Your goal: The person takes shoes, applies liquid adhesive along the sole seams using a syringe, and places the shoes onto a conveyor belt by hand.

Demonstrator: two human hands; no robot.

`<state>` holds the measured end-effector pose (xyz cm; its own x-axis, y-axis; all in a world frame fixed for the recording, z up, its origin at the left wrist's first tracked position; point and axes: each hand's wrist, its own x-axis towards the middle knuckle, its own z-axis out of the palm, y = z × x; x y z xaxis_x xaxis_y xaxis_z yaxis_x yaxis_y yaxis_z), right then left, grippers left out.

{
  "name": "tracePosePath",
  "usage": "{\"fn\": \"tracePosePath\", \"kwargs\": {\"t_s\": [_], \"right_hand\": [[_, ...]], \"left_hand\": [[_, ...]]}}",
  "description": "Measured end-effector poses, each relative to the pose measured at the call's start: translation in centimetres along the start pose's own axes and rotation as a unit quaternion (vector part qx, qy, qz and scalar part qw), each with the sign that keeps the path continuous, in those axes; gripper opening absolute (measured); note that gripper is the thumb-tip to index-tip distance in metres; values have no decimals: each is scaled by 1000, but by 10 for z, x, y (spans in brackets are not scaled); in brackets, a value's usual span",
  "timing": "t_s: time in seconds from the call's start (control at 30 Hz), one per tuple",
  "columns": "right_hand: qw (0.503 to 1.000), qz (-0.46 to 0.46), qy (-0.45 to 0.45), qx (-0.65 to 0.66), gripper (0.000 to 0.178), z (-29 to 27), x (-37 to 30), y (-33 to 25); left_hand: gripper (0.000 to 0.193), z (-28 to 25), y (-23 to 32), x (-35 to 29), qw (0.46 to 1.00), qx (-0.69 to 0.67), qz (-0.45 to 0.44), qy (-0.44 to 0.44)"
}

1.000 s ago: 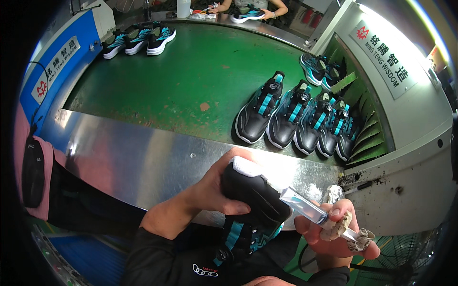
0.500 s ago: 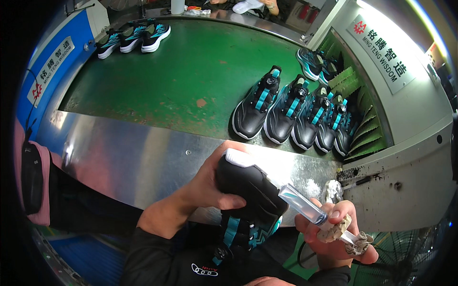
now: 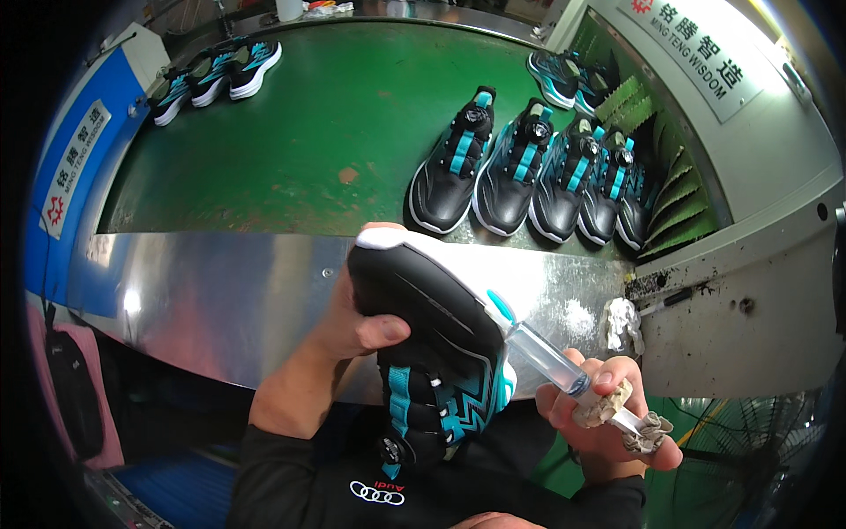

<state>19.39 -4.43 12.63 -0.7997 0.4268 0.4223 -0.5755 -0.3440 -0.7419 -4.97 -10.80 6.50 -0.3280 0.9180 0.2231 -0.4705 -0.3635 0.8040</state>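
A black sneaker (image 3: pixel 432 309) with teal straps, a dial and a white sole is gripped by the toe in my left hand (image 3: pixel 352 331). Its toe points up and away, and its heel end hangs toward my body. A clear syringe (image 3: pixel 546 357) lies in the closed fingers of my right hand (image 3: pixel 608 414). Its tip meets the shoe's side where the upper joins the sole, near a teal patch. Tan wrapping covers the syringe's finger grip and plunger end. How full the barrel is I cannot make out.
Several matching sneakers (image 3: pixel 515 176) stand in a row on the green belt (image 3: pixel 264 132). More shoes (image 3: pixel 220 75) sit at the far left, others at the far right beside green curtain strips (image 3: pixel 679 203). On the metal ledge (image 3: pixel 247 300) lie crumpled white material (image 3: pixel 621 324) and a black pen (image 3: pixel 674 300).
The held sneaker has shifted left and turned, showing more of its side and sole edge. The syringe tip has come against the sole seam. The whole view has shifted somewhat.
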Motion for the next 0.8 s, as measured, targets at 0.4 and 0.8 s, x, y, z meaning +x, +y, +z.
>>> {"fn": "tracePosePath", "kwargs": {"t_s": [0.4,0.8], "right_hand": [[998,-20,38,38,102,-18,-30,22],[997,12,64,36,100,-33,-57,37]], "left_hand": [[77,-14,-2,4,994,-80,-78,19],[67,-48,-15,11,979,-174,-103,-5]]}}
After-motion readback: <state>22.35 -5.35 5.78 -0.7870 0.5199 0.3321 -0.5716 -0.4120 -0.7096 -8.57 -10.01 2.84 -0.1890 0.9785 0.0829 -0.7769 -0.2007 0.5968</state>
